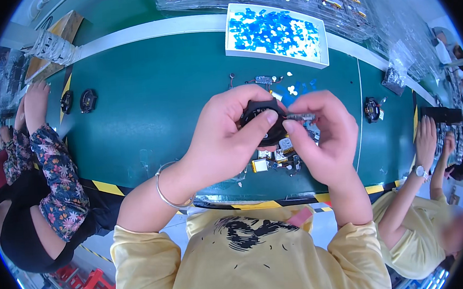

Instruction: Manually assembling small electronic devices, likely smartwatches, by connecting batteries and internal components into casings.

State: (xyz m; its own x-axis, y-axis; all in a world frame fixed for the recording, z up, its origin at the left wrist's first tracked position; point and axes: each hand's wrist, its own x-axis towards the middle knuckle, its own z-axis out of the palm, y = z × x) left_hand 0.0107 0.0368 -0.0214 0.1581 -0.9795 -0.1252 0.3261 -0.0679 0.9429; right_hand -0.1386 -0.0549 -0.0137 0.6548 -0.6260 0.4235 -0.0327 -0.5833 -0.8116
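Observation:
Over the green table, my left hand grips a round black housing that looks like a watch case, its thumb pressed across the open face. My right hand is closed in a pinch at the housing's right side, with a small circuit board between thumb and fingers. Part of the board and the inside of the housing are hidden by my fingers. Below my hands lies a pile of small silver battery packs with wires. Another small board with wires lies just beyond them.
A white box of blue and white pieces stands at the back, before stacked clear trays. Black housings lie at left, another housing at right. Co-workers' hands are at both sides; loose blue pieces lie beyond my right hand.

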